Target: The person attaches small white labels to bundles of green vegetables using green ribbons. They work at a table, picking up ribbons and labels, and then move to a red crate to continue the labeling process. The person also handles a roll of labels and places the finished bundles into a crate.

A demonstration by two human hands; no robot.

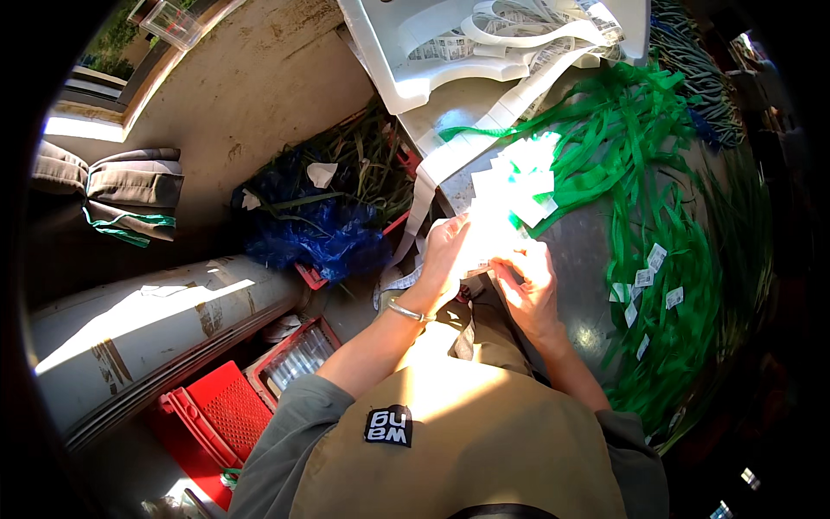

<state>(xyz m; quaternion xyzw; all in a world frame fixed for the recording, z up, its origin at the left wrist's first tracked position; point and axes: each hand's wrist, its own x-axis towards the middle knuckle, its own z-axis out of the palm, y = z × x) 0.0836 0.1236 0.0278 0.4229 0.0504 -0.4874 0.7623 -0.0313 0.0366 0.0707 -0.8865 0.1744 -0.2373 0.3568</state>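
Observation:
Strong sunlight washes out the bundle of white labels and green strips (519,175) between my hands. My left hand (446,256), with a bangle at the wrist, grips the near left side of this bundle. My right hand (528,276) pinches a small label (483,264) at the bundle's lower end; glare hides the exact finger contact. A long white label strip (447,159) runs from a white foam box (415,91) down past my left hand. Right of my hands lies a heap of green mesh strips (661,337), several bearing printed labels (643,277).
Under the strips is a metal table (580,259). Long green leaves (700,78) are stacked at its far right. At left, a crate of leaf scraps (363,162) holds blue plastic (324,240). Red crates (227,409) and a large pale pipe (162,324) sit lower left.

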